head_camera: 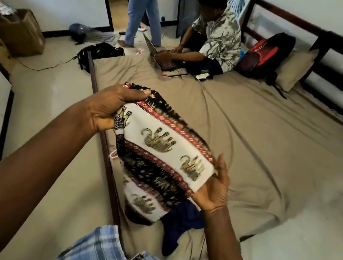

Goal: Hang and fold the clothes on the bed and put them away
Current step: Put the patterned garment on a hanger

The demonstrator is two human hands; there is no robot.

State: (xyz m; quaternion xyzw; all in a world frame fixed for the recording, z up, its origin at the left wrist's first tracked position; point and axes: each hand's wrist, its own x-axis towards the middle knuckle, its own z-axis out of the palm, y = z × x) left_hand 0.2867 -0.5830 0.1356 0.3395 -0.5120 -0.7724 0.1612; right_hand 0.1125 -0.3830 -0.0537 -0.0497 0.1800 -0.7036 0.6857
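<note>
Both hands hold one garment above the near edge of the bed (255,132). Left hand (106,110): thumb pressed on top, fingers curled beneath, gripping the upper end of the elephant-print cloth (163,148). Right hand (213,188): palm turned upward, thumb raised against the edge, pinching the lower white corner of the same cloth. The cloth is stretched between the two hands, its white band with gold elephants facing up; the rest, dark with red borders, hangs down to the tan sheet. Touching its lower end, a crumpled navy garment (183,221) lies on the sheet near the person's checked shirt. At the far side of the bed a seated person (219,36) types on a laptop (165,61); just beside, a red and black backpack (265,55) leans against a pillow (295,68) at the dark headboard. A standing person (144,13) is at the doorway beyond. A cardboard box (22,32) sits at far left.
</note>
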